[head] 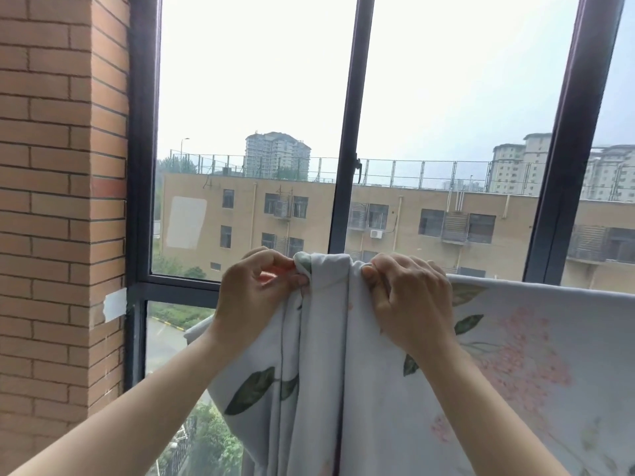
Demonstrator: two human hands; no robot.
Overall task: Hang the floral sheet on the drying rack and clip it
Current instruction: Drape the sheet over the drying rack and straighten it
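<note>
Pale grey cotton, bunched at top edge, pinched between both hands. Left hand point(254, 290) curled, thumb and fingers closed on gathered fold, something orange-red showing inside grip; cannot tell what. Right hand point(409, 300) just beside, fingers curled shut on same fold, knuckles toward camera. Floral sheet point(508, 372) hangs below and right of hands, top edge running off right, pink blossoms and green leaves printed. Rack itself hidden under cloth. Behind: dark window frame point(347, 132), brick wall point(58, 201) at left.
</note>
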